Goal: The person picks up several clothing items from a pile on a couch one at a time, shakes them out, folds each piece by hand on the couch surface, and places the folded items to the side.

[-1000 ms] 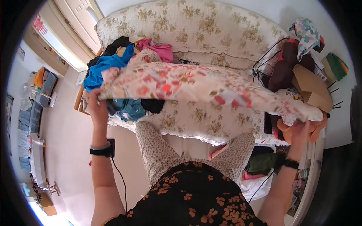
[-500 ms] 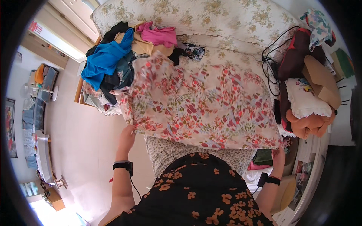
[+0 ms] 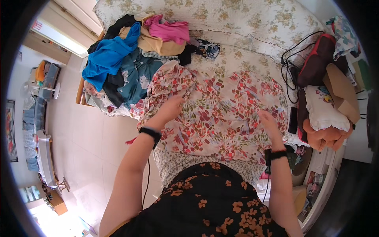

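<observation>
Floral cloth (image 3: 221, 122) is mostly spread, unfolded, clothes pile (image 3: 107, 56) beside it jumbled; left hand (image 3: 170, 109) and right hand (image 3: 269, 121) are over the cloth, fingers loosely bent, hold unclear.

We see a person in a black top (image 3: 217, 197) printed with tan-orange flowers, some scattered singly, others clustered thickly toward the lower right. A thin mustard-yellow edge runs along it beside the left upper arm. Below it we make out pale trousers (image 3: 169, 162) covered in small, dark, speckled spots. Both forearms are bare. On the left wrist we find a black wristband (image 3: 149, 133) with a dark module, and a black cable (image 3: 147, 181) hanging below. The right wrist bears a similar black strap (image 3: 279, 155), slightly fuzzy-looking, with a boxy dark module and its own thin cable (image 3: 267, 187).
</observation>
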Demonstrator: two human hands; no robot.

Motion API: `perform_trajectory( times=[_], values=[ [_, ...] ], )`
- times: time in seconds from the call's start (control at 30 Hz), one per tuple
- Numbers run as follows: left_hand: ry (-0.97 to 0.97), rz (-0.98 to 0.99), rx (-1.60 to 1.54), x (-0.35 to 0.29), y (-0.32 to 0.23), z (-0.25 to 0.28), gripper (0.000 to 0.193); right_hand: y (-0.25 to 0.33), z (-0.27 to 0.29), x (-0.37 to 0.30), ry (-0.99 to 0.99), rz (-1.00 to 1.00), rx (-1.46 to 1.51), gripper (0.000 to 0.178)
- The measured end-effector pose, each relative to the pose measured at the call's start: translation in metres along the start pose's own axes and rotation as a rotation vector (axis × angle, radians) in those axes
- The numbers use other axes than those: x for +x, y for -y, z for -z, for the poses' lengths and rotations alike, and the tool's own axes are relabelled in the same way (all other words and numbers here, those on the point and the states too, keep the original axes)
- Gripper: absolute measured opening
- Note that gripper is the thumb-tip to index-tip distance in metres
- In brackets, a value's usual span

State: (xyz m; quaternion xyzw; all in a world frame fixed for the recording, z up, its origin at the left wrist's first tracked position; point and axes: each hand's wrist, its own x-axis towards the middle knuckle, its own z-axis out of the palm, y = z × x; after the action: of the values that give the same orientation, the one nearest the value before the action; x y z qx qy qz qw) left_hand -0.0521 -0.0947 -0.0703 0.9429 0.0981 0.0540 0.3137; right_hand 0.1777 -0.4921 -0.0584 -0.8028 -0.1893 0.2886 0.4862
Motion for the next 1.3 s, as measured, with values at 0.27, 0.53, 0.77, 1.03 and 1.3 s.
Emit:
perform_trajectory(
  times=[0.27, 0.53, 0.77, 1.03, 1.3],
  values=[
    [0.323, 0.205, 0.253, 0.024, 0.021, -0.053, 0.034, -0.003, -0.122, 0.05, 0.283, 0.281, -0.538, 0.025],
    [0.376, 0.257, 0.028, -0.003, 0.011, -0.035, 0.042, -0.015, -0.172, 0.053, 0.217, 0.308, -0.976, 0.017],
    [0.375, 0.348, -0.172, -0.028, -0.039, 0.007, 0.041, -0.025, -0.169, 0.054, 0.182, 0.37, -0.915, 0.016],
    [0.298, 0.243, -0.152, -0.061, -0.055, 0.033, 0.039, -0.011, -0.153, 0.05, 0.132, 0.357, -0.869, 0.009],
    [0.27, 0.211, -0.158, -0.069, -0.065, 0.042, 0.041, 0.079, -0.1, 0.074, 0.231, 0.233, -0.163, 0.015]
  ],
)
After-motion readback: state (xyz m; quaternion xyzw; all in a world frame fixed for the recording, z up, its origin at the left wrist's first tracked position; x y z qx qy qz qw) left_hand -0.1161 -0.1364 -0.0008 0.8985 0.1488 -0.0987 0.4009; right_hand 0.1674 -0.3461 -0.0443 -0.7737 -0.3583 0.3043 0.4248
